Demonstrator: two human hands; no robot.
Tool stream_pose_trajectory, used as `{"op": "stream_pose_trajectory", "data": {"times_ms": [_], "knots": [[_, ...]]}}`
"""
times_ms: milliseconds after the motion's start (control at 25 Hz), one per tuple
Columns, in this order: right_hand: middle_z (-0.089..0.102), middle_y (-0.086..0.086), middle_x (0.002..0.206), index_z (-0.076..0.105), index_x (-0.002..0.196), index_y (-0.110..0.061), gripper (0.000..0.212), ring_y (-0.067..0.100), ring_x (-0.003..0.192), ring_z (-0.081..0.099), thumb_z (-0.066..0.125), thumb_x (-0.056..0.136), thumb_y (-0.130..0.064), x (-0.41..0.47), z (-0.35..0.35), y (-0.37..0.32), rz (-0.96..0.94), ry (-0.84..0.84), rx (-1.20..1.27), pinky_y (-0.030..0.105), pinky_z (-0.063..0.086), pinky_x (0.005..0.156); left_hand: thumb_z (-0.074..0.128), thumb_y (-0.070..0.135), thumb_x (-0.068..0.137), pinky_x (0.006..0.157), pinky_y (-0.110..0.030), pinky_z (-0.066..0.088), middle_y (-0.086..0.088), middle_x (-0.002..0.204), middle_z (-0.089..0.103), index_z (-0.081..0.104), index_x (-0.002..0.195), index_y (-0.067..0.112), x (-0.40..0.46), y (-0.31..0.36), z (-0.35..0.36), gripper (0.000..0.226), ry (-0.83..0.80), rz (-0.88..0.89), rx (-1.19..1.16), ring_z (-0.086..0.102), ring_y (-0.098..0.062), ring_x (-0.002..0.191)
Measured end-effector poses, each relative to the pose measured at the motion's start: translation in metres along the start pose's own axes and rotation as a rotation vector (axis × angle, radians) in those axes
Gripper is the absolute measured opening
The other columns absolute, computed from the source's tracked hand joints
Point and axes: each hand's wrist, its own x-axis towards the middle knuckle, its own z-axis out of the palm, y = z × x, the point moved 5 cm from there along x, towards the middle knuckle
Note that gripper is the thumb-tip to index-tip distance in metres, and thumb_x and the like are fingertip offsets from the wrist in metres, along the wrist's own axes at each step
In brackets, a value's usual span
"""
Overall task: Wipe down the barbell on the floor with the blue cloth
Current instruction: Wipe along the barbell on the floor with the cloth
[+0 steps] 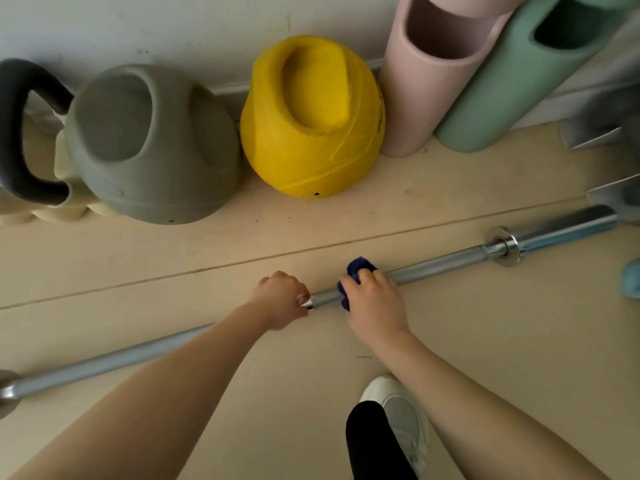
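A long steel barbell (446, 263) lies on the pale floor, running from the lower left up to the right, with a collar and sleeve at its right end. My left hand (280, 299) grips the bar near its middle. Just to its right, my right hand (375, 299) holds the dark blue cloth (356, 266) wrapped round the bar. The cloth shows above and below my fingers; the rest is hidden under my hand.
Against the wall stand a grey kettlebell (149, 147), a yellow kettlebell (311, 116), a pink foam roller (429, 74) and a green foam roller (526, 71). A black handle (14, 133) is at far left. My white shoe (401, 417) is below the bar. A light blue object (631, 277) sits at right edge.
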Motion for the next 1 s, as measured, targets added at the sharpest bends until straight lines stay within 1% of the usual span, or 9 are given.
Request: {"op": "stream_pose_trajectory", "data": {"times_ms": [160,240,440,520,640,720,840,960,1000], "knots": [[0.059,0.003,0.06,0.068,0.07,-0.017,0.035,0.021,0.052,0.057,0.086,0.042,-0.027,-0.01,0.012,-0.059,-0.246,-0.068,0.059,0.023,0.043,0.042,0.051,0.035,0.089,0.088,-0.034,0.04,-0.007,0.111,0.06,0.058,0.108,0.014,-0.002,0.006,0.001,0.029,0.04,-0.063,0.067,0.048,-0.026,0.113],[0.06,0.003,0.062,0.068,0.076,-0.019,0.035,0.022,0.055,0.058,0.084,0.045,-0.026,-0.008,0.012,-0.049,-0.303,-0.054,0.046,0.024,0.044,0.043,0.052,0.037,0.09,0.09,-0.033,0.039,-0.005,0.114,0.058,0.057,0.109,0.015,-0.004,0.007,0.006,0.03,0.053,-0.072,0.052,0.045,-0.025,0.115],[0.063,0.008,0.068,0.067,0.075,-0.016,0.027,0.028,0.062,0.06,0.079,0.051,-0.014,0.008,0.008,0.007,0.046,-0.035,-0.146,0.029,0.046,0.05,0.056,0.037,0.089,0.09,-0.031,0.036,-0.001,0.118,0.056,0.057,0.106,0.021,-0.006,0.0,0.012,0.023,0.097,-0.097,-0.114,0.045,-0.023,0.115],[0.062,0.006,0.066,0.066,0.071,-0.017,0.03,0.026,0.059,0.059,0.083,0.046,-0.015,0.003,0.009,-0.01,-0.065,-0.098,-0.135,0.028,0.044,0.047,0.055,0.035,0.09,0.092,-0.033,0.036,-0.002,0.119,0.055,0.056,0.11,0.02,-0.006,0.001,0.011,0.025,0.071,-0.104,-0.128,0.048,-0.023,0.114],[0.062,0.01,0.094,0.064,0.099,-0.017,0.03,0.031,0.087,0.058,0.071,0.071,-0.017,-0.003,0.007,-0.005,-0.265,-0.221,-0.021,0.036,0.049,0.064,0.047,0.035,0.094,0.094,-0.035,0.037,-0.004,0.123,0.053,0.052,0.118,0.019,-0.007,0.005,0.013,0.029,-0.016,-0.065,-0.051,0.05,-0.025,0.115],[0.057,0.014,0.106,0.059,0.11,-0.016,0.029,0.034,0.1,0.054,0.059,0.081,-0.015,0.003,0.005,0.03,-0.147,-0.285,0.009,0.04,0.047,0.076,0.039,0.037,0.097,0.095,-0.036,0.036,-0.004,0.125,0.053,0.05,0.12,0.019,-0.009,0.009,0.014,0.031,-0.026,-0.014,0.026,0.05,-0.025,0.115],[0.062,0.017,0.09,0.065,0.095,-0.013,0.032,0.037,0.078,0.058,0.074,0.064,-0.011,-0.011,-0.008,0.066,0.102,-0.123,-0.101,0.04,0.049,0.063,0.034,0.034,0.099,0.097,-0.037,0.037,-0.006,0.126,0.053,0.044,0.13,0.017,-0.009,0.025,0.013,0.037,0.009,0.015,0.014,0.051,-0.028,0.115],[0.064,0.014,0.081,0.067,0.093,-0.014,0.046,0.033,0.065,0.059,0.079,0.049,-0.01,-0.029,-0.002,0.064,-0.195,-0.062,-0.216,0.037,0.05,0.053,0.034,0.019,0.099,0.1,-0.04,0.04,-0.012,0.129,0.052,0.041,0.133,0.012,0.004,0.048,0.014,0.036,-0.041,0.042,-0.017,0.05,-0.031,0.117],[0.063,0.013,0.08,0.066,0.092,-0.015,0.044,0.033,0.065,0.059,0.079,0.05,-0.01,-0.026,-0.007,0.077,-0.214,-0.063,-0.216,0.037,0.05,0.052,0.034,0.015,0.097,0.1,-0.04,0.041,-0.013,0.129,0.052,0.041,0.134,0.011,0.007,0.053,0.016,0.037,-0.069,0.045,-0.016,0.05,-0.031,0.117]]}}
